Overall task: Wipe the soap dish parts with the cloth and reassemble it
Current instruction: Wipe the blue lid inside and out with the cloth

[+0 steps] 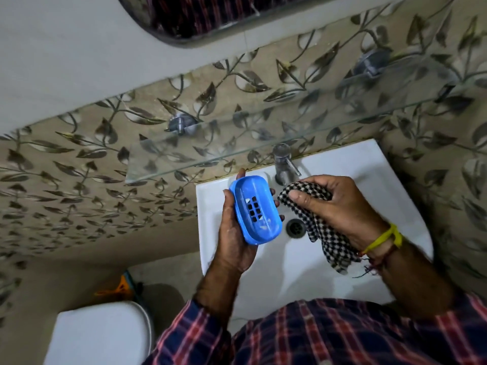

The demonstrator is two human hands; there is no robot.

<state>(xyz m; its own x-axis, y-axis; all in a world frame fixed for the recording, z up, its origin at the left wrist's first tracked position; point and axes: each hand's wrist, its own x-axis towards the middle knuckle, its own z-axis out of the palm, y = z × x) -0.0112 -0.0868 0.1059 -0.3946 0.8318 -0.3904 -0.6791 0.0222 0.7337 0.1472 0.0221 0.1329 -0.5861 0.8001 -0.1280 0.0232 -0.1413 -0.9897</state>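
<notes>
While the fingers [274, 192] of the left hand [233, 241] curl round the far edge of the blue soap dish [255, 209], thumb along its near rim, the dish sits cupped in the palm at the centre of the frame, slotted face up, over the left rim of the white sink [311, 264]. Just right of it, the right hand [334, 204] grips a bunched checked cloth [316, 219], its thumb pressing the wad and a tail hanging lower right over the basin. Cloth and dish are near but seem not quite touching. Whether this is the drain tray alone or both parts nested, I cannot tell. The step looks like wiping; next, the cloth must press into the slotted hollow while the left hand holds firm.
</notes>
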